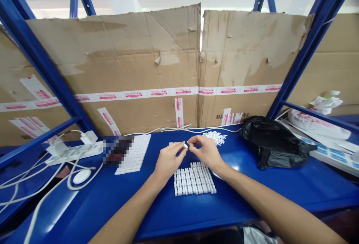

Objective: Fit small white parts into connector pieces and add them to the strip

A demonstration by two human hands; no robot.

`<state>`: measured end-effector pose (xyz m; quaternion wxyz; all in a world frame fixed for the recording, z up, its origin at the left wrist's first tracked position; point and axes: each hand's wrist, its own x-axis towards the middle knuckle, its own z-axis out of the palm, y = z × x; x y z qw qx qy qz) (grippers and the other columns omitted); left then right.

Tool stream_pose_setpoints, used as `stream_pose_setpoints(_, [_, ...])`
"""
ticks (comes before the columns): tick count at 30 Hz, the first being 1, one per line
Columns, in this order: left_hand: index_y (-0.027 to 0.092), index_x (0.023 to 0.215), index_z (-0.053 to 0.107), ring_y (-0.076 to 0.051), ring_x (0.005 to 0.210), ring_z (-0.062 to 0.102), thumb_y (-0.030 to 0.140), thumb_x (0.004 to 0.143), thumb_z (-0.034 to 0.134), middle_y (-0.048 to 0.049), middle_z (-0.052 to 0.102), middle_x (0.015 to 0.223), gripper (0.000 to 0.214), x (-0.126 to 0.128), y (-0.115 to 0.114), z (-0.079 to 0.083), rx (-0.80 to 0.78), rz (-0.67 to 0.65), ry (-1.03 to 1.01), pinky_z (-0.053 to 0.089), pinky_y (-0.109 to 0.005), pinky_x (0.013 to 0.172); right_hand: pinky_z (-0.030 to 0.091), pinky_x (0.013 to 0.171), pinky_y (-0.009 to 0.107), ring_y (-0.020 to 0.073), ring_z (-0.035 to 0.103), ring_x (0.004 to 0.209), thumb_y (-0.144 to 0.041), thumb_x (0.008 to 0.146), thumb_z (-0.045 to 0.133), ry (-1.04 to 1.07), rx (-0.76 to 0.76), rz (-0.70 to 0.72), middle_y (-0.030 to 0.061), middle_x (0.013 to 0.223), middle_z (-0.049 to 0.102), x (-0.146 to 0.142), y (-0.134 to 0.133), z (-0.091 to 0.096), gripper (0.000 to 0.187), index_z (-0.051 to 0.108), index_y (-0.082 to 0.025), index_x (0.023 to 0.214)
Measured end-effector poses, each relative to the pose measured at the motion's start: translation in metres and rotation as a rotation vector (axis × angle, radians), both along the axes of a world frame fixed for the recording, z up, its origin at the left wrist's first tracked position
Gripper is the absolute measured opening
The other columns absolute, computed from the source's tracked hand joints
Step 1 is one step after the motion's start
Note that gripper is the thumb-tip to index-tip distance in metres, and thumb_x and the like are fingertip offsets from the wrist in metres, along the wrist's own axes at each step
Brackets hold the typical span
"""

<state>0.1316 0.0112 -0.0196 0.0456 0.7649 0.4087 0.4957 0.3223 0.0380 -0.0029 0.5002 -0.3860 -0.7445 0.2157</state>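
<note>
Over a blue painted steel shelf top [157,214], the left hand [169,160] and right hand [206,153] meet in mid-air, fingertips together on a small white plastic piece [185,146] — it is held just above the shelf, between both hands, and too small to make out in detail. Directly below the hands lies a block of white plastic pieces [195,178], set in close rows. Beyond the fingertips sits a loose heap of tiny white pieces [215,137]; to the left, a flat white gridded strip [134,153] lies beside a pixelated dark patch [114,149]. Farther left are a white computer mouse [82,176] and a white power strip [74,152] — to the right, a crumpled black plastic bag [273,142]. Torn brown cardboard sheets [112,60] stand behind everything.
</note>
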Motion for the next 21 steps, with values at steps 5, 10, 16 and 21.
stream_pose_setpoints(5, [0.024, 0.109, 0.08, -0.02, 0.085, 0.074, 0.037, 0.093, 0.07, -0.0058, 0.078, 0.105, 0.023, -0.01, -0.007, 0.011, -0.248, 0.05, -0.158, 0.06, -0.032, 0.081, 0.054, 0.081, 0.031, 0.0204, 0.072, 0.083, -0.013, 0.082, 0.065, -0.181, -0.001, -0.298, 0.003, 0.091, 0.078, 0.05, 0.042, -0.005, 0.012, 0.073, -0.021, 0.089])
stream_pose_setpoints(10, [0.022, 0.112, 0.08, -0.02, 0.091, 0.07, 0.046, 0.089, 0.073, -0.0081, 0.074, 0.11, 0.034, -0.017, 0.0, 0.011, -0.481, -0.06, -0.394, 0.056, -0.033, 0.082, 0.051, 0.086, 0.035, 0.0252, 0.068, 0.095, -0.017, 0.09, 0.063, -0.374, 0.096, -0.414, 0.0068, 0.091, 0.075, 0.082, 0.054, -0.006, 0.009, 0.072, -0.02, 0.091])
stream_pose_setpoints(16, [0.019, 0.118, 0.077, -0.02, 0.088, 0.067, 0.042, 0.084, 0.08, -0.0092, 0.077, 0.103, 0.041, -0.009, 0.0, 0.01, -0.728, -0.233, -0.664, 0.052, -0.033, 0.083, 0.056, 0.091, 0.038, 0.0217, 0.069, 0.098, -0.022, 0.099, 0.059, -0.2, 0.308, 0.02, 0.0074, 0.104, 0.075, 0.041, 0.019, 0.003, 0.016, 0.07, -0.022, 0.11])
stream_pose_setpoints(21, [0.016, 0.102, 0.081, -0.016, 0.084, 0.061, 0.038, 0.083, 0.083, -0.0076, 0.072, 0.093, 0.029, -0.004, -0.007, 0.014, -0.87, -0.442, -0.78, 0.048, -0.028, 0.075, 0.058, 0.096, 0.042, 0.0211, 0.068, 0.111, -0.018, 0.099, 0.061, -0.165, 0.477, 0.269, 0.0081, 0.117, 0.074, 0.01, -0.001, 0.003, 0.032, 0.063, -0.024, 0.131])
